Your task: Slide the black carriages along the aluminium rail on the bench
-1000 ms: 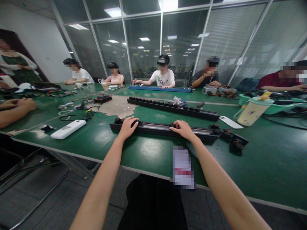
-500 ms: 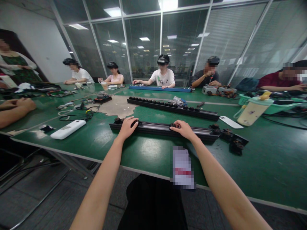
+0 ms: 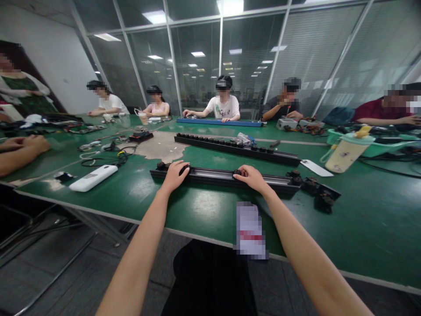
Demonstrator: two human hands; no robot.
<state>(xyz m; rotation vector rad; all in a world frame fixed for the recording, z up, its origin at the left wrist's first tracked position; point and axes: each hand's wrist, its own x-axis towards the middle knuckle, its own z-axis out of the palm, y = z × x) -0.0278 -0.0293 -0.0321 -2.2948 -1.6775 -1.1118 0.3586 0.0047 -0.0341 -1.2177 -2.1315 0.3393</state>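
A long black rail [image 3: 212, 175] with a shiny metal channel lies across the green table in front of me. My left hand [image 3: 176, 172] is closed over its left part, thumb and fingers round a small black module, mostly hidden. Further right, my right hand [image 3: 250, 176] pinches another black module [image 3: 236, 173] seated in the channel. More black modules sit at both ends of the rail, one cluster [image 3: 294, 176] at the right end. Beside that end lie loose black modules [image 3: 324, 202] and a flat dark piece.
Behind is a second black rail [image 3: 230, 148] carrying several modules. A white power bank [image 3: 94, 177] and cables lie left; a white phone [image 3: 316, 168], a tumbler [image 3: 348, 151] and a green basket [image 3: 384, 148] stand right. A blurred packet [image 3: 250, 230] lies at the near edge. Co-workers sit around.
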